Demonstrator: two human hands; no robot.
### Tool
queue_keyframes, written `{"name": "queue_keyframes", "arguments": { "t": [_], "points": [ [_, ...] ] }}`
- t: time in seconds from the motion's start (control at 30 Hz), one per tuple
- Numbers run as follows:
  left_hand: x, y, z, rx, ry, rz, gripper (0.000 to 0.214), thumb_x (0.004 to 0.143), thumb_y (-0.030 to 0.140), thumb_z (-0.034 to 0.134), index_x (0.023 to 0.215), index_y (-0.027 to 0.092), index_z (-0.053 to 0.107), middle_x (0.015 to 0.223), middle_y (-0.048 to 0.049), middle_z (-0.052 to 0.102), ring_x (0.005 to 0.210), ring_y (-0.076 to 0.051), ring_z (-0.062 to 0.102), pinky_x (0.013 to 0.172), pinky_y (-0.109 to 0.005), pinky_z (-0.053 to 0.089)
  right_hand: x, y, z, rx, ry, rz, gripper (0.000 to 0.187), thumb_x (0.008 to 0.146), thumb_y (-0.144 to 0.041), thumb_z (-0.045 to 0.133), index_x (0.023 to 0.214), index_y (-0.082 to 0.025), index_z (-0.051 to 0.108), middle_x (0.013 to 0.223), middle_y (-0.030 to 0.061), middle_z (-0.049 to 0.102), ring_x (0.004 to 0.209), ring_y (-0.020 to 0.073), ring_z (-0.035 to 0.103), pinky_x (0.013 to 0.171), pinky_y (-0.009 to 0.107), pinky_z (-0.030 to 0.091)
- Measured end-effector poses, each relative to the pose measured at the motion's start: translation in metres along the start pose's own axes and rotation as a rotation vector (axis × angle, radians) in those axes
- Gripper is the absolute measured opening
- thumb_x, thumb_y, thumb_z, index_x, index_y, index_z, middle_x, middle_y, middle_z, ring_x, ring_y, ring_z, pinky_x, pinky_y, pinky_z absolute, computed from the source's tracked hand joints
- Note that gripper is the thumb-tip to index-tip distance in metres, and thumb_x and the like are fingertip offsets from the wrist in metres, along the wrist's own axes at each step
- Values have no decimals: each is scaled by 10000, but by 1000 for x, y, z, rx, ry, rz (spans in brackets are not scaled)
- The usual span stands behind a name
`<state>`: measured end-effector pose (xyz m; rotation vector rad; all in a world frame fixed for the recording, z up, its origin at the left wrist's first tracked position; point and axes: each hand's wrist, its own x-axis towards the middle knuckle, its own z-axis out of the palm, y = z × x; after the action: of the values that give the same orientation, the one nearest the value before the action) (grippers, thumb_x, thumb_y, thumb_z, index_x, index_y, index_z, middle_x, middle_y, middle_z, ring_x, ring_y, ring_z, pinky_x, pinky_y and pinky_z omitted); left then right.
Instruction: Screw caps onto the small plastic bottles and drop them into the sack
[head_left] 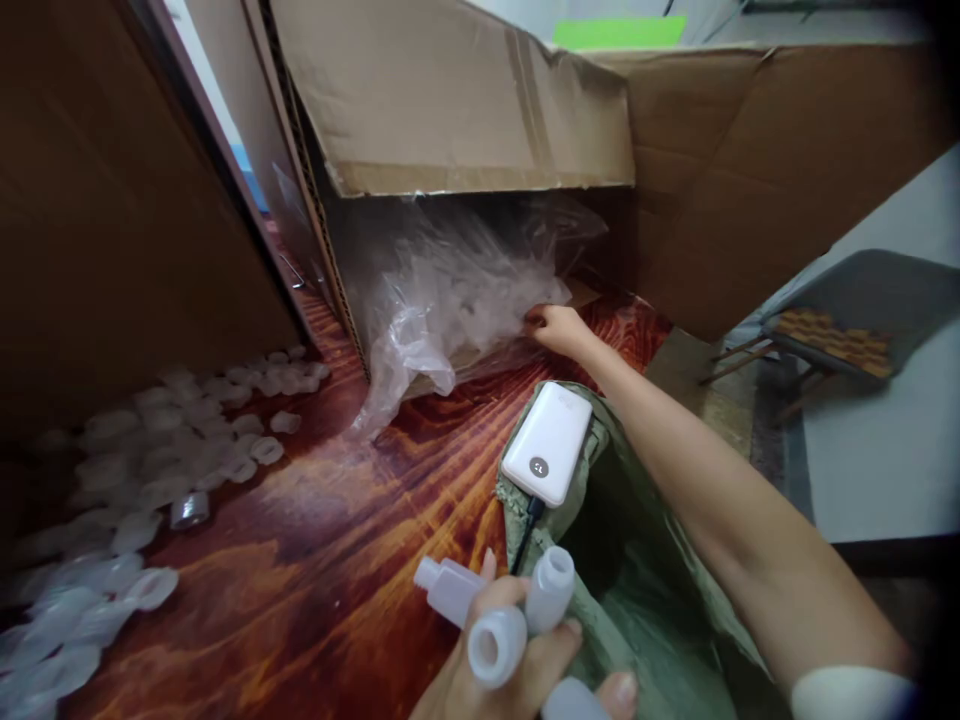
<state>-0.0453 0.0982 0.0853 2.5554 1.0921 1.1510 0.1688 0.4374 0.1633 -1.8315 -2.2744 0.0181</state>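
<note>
My left hand point(517, 650), at the bottom middle, is closed around several small translucent white plastic bottles point(450, 590). Their threaded necks stick out between the fingers in different directions. Farther off, my right hand point(556, 328) is at the right side of a clear plastic bag point(480, 290) inside an open cardboard box point(480, 110). Its fingers are curled in against the bag; what they pinch is hidden. Whitish pieces fill the bag, too blurred to tell apart.
A white power bank point(551, 440) with a black cable rests on the edge of an open green sack point(600, 600). Many translucent caps point(180, 430) lie heaped on the wood-patterned table point(322, 560) at left. Cardboard point(112, 200) stands behind them. A chair point(840, 330) is at right.
</note>
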Motion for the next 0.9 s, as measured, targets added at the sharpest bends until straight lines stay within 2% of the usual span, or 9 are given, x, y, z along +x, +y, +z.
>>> {"name": "queue_keyframes", "arguments": {
  "t": [0.17, 0.27, 0.33, 0.4, 0.53, 0.6, 0.67, 0.77, 0.9],
  "points": [
    [6, -1, -4, -25, 110, 206, 447, 872, 300, 690, 1302, 268, 573, 1219, -87, 608, 1229, -324, 526, 1054, -536, 454, -17, -14, -7, -88, -43, -59, 286, 901, -362, 665, 1092, -150, 633, 1170, 85, 622, 1132, 263, 560, 996, 502, 417],
    [7, 0, -10, 19, 60, 215, 488, 853, 295, 706, 1319, 266, 566, 1284, -102, 563, 1316, -384, 416, 1061, -590, 416, -39, -25, -18, -54, 27, -79, 236, 884, -280, 655, 1059, -124, 633, 1194, 131, 608, 1241, 312, 457, 1059, 526, 304],
    [7, -1, -13, 2, 57, 249, 473, 853, 266, 677, 1314, 247, 575, 1319, -110, 535, 1334, -410, 375, 1056, -634, 393, -63, -30, -30, 13, 84, -71, 228, 902, -242, 590, 1072, -92, 615, 1198, 191, 602, 1248, 349, 431, 1050, 531, 291],
    [7, -2, -15, -50, 89, 282, 450, 856, 263, 630, 1300, 205, 589, 1332, -134, 519, 1339, -426, 353, 1046, -657, 386, -100, -36, -46, 117, 109, -65, 263, 944, -246, 496, 1132, -80, 577, 1171, 206, 619, 1169, 336, 503, 997, 490, 369],
    [10, 0, -19, -109, 83, 291, 467, 841, 304, 587, 1283, 150, 593, 1305, -175, 527, 1331, -423, 374, 1046, -666, 375, -209, -48, -75, 424, 8, -170, 275, 1011, -332, 391, 1207, -195, 527, 1103, 58, 671, 975, 189, 646, 825, 284, 516],
    [14, 4, -24, -145, 74, 287, 481, 831, 260, 567, 1294, 130, 572, 1289, -181, 538, 1303, -386, 430, 1080, -648, 347, -261, -56, -80, 892, -171, -206, 235, 986, -364, 506, 1177, -247, 576, 1095, 23, 664, 978, 175, 651, 825, 252, 517],
    [18, 9, -32, -178, 23, 273, 485, 824, 201, 565, 1302, 121, 546, 1296, -179, 543, 1263, -334, 491, 1111, -605, 336, -298, -64, -77, 1115, -273, -161, 234, 966, -342, 567, 1193, -295, 597, 1056, -2, 643, 954, 154, 643, 796, 225, 510],
    [23, 14, -41, -206, -53, 253, 462, 831, 163, 578, 1291, 126, 542, 1313, -165, 548, 1248, -298, 515, 1116, -540, 366, -319, -76, -67, 1157, -299, -145, 232, 949, -316, 609, 1179, -299, 633, 1024, -2, 624, 942, 153, 613, 820, 239, 483],
    [24, 17, -44, -208, -6, 253, 387, 845, 192, 587, 1227, 138, 589, 1254, -137, 593, 1212, -288, 536, 1090, -485, 412, -320, -90, -59, 1124, -231, -170, 207, 947, -337, 614, 1131, -258, 662, 1010, 15, 634, 930, 161, 589, 834, 260, 451]
  ]
}}
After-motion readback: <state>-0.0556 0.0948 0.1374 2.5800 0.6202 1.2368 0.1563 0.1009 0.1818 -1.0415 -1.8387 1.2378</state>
